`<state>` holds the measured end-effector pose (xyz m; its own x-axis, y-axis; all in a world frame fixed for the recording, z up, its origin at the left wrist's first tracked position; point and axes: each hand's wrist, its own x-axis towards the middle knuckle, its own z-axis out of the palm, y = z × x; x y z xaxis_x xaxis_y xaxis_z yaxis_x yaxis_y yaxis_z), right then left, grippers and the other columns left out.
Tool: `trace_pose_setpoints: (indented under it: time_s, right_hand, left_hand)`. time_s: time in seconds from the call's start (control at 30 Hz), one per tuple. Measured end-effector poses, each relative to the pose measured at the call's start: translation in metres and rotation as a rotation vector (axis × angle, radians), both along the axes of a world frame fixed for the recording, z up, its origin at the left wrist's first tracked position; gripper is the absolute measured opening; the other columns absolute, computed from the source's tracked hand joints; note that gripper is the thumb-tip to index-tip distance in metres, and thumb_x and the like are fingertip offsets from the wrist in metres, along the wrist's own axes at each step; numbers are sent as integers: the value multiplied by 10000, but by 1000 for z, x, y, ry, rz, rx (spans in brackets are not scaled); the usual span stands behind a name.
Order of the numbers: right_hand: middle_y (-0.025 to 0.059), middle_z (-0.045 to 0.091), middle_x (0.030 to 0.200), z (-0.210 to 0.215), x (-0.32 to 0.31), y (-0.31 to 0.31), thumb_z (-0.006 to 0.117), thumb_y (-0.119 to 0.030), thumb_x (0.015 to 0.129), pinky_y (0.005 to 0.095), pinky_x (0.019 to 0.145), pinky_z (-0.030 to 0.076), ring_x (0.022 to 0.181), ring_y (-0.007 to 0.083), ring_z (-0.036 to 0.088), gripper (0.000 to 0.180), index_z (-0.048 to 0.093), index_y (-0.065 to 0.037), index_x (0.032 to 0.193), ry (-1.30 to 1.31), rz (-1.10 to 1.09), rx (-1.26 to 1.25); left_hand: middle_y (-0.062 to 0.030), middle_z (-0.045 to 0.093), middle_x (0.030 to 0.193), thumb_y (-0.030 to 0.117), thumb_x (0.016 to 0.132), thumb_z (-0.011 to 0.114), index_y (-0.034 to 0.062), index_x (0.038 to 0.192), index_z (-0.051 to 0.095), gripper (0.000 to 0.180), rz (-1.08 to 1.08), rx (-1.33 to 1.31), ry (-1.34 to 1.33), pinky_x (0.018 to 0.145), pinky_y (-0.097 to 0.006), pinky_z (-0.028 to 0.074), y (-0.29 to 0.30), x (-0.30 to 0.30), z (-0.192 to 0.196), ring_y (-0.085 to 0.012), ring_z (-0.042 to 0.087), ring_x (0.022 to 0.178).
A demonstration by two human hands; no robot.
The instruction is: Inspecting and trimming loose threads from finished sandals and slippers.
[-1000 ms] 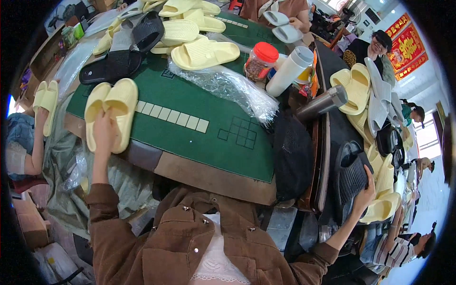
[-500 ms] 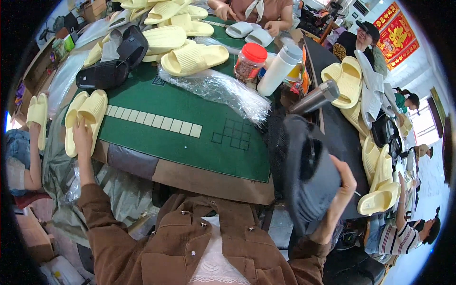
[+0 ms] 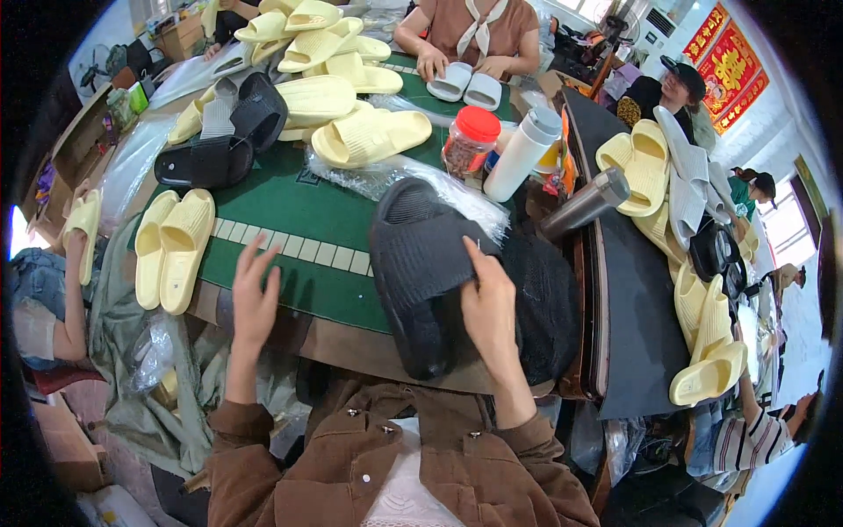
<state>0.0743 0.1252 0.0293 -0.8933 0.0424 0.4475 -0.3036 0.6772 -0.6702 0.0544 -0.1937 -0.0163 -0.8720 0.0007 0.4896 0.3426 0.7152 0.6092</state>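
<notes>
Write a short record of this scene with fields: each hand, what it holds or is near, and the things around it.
right hand: right hand grips a pair of black ribbed foam slippers above the table's near edge
left hand: left hand open, fingers spread, holding nothing
nearest to left hand: pair of pale yellow foam slippers lying flat, apart from it
surface: green felt table
nearby: crumpled clear plastic bag; red-lidded clear jar; white cylindrical bottle

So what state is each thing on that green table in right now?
Black slippers: held upright as a pair in the right hand.
Left hand: empty, fingers spread, above the table edge.
Yellow slipper pair: lying flat, side by side, untouched.
Red-lidded jar: upright, closed.
White bottle: upright, capped.
Plastic bag: crumpled, flat.
</notes>
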Motion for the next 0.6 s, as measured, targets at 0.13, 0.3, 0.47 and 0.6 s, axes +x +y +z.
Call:
trace_pose_setpoints:
  time_s: [0.13, 0.3, 0.47, 0.6]
  right_hand:
    - [268, 600, 1032, -23, 2, -11, 538, -50, 868, 387, 844, 459, 966, 407, 584, 406, 495, 25, 1265, -189, 80, 17]
    - [251, 611, 1063, -16, 13, -3, 548, -74, 880, 382, 826, 477, 980, 399, 595, 407, 493, -6, 1278, -309, 85, -5]
    - [194, 572, 1132, -17, 15, 24, 566, -80, 879, 400, 783, 500, 986, 370, 595, 302, 551, -17, 1174, -26, -162, 170]
    - [188, 554, 1153, -38, 16, 37, 561, -143, 897, 406, 771, 500, 965, 381, 597, 329, 540, -28, 1204, -133, -164, 235]
  left_hand:
    - [-175, 482, 1313, 71, 899, 531, -7, 1217, 538, 327, -148, 93, -97, 1023, -376, 352, 32, 5, -8, -334, 461, 1218]
    - [-223, 386, 1386, 156, 914, 539, 21, 1413, 312, 564, -312, 127, -223, 1083, -384, 276, 65, 7, -15, -353, 366, 1298]
    - [-194, 238, 1479, 267, 891, 608, 47, 1435, 279, 673, -375, 67, -290, 1102, -397, 249, 83, 3, -16, -350, 238, 1367]
    - [-177, 238, 1486, 258, 896, 600, 61, 1423, 320, 629, -389, 3, -296, 1103, -397, 249, 87, -8, -19, -349, 237, 1372]
